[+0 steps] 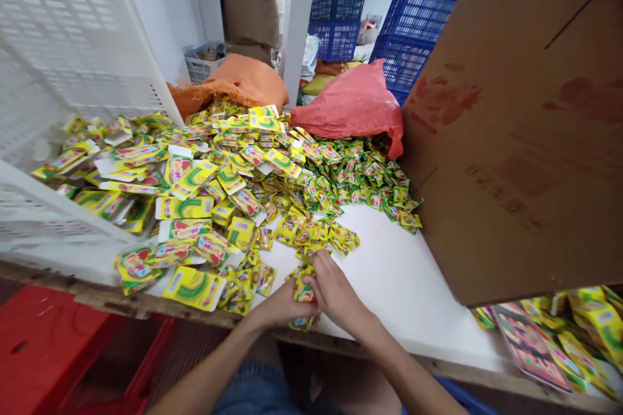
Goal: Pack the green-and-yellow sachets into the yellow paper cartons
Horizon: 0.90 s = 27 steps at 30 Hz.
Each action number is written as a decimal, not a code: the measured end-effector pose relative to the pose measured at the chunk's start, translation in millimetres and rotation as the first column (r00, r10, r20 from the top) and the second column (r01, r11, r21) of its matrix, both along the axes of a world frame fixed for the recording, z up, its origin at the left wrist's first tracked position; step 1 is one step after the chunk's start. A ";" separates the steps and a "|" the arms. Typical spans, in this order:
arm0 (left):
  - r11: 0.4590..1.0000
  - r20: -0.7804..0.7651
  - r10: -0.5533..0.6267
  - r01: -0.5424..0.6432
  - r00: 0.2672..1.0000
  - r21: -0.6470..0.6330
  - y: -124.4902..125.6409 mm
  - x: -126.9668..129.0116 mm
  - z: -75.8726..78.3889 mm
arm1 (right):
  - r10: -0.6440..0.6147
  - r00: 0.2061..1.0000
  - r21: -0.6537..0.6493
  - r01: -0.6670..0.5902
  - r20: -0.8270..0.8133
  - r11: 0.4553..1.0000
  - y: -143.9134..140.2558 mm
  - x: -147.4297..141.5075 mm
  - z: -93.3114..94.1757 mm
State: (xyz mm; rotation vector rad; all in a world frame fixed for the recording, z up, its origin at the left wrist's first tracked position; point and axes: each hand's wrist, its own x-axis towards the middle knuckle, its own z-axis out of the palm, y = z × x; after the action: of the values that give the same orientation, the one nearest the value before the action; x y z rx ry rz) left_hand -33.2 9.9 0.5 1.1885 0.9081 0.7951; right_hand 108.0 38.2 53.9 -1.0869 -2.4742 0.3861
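Observation:
Close to the table's front edge, my left hand [283, 305] is closed around a small printed yellow and green box [304, 290], partly covered by the fingers. My right hand [335, 288] is closed against the same box from the right, its fingertips at the upper end. Whether a small packet is also between those fingers, I cannot make out. Just beyond the hands lie small yellow candy packets [311, 232]. To the left spreads a heap of yellow and green printed boxes [183, 207], some with flaps up. Green candy packets [360, 175] are piled behind.
An orange sack [248, 81] and a red sack [353, 104] lie at the back. On the right a large cardboard box [516, 130] leans over the white tabletop [389, 279]. A white crate [87, 65] flanks the left, above a red stool [58, 343]. A phone-like pink item [530, 347] lies right.

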 end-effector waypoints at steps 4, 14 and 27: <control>0.997 0.046 -0.044 0.047 0.998 -0.062 0.3 1.2 2.5 | 0.052 0.998 0.009 -0.052 0.037 0.999 0.9 8.5 2.1; 0.996 0.128 -0.027 0.038 0.991 -0.081 1.3 6.5 9.2 | -0.173 0.985 0.049 0.174 -0.022 0.984 -4.9 1.8 -2.6; 0.997 0.154 -0.053 0.062 0.987 -0.055 1.6 6.8 13.3 | -0.226 0.961 -0.064 0.218 -0.162 0.974 -6.3 22.1 -1.7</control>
State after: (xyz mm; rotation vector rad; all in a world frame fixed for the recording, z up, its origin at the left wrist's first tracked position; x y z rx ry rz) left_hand -26.3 11.5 13.8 1.0820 0.7628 0.7956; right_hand 130.1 31.9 52.2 -1.2799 -2.1785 0.4474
